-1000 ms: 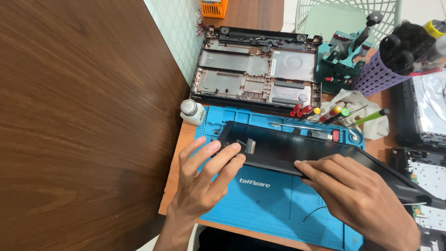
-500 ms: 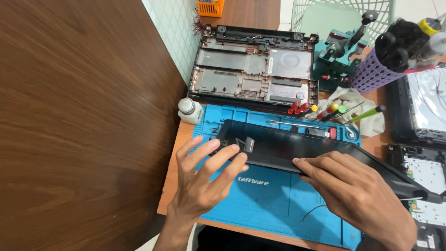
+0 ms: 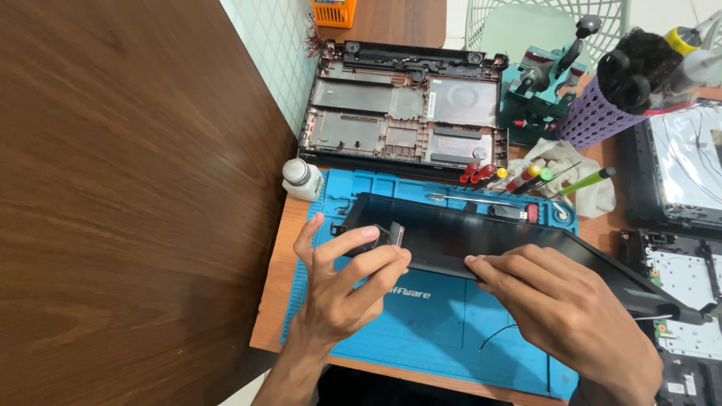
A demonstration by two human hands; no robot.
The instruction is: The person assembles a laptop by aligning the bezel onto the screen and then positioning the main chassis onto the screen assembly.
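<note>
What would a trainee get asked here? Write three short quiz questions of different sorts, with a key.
1. True or false: the left hand grips the hinge end of the black laptop screen panel.
2. The panel lies over: A) blue repair mat B) purple holder C) white bottle?
3. Where does the right hand press?
Key: 1 true. 2 A. 3 On the panel's near edge.

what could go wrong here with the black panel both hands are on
1. The black panel lies tilted, with its right end past the blue mat. Pressed by the right hand, it might flex or slip.
2. The left hand pinches the panel's left corner by a small metal hinge; prying there could bend it.
3. The screwdrivers lie just behind the panel, so a sudden slide could scatter them.
</note>
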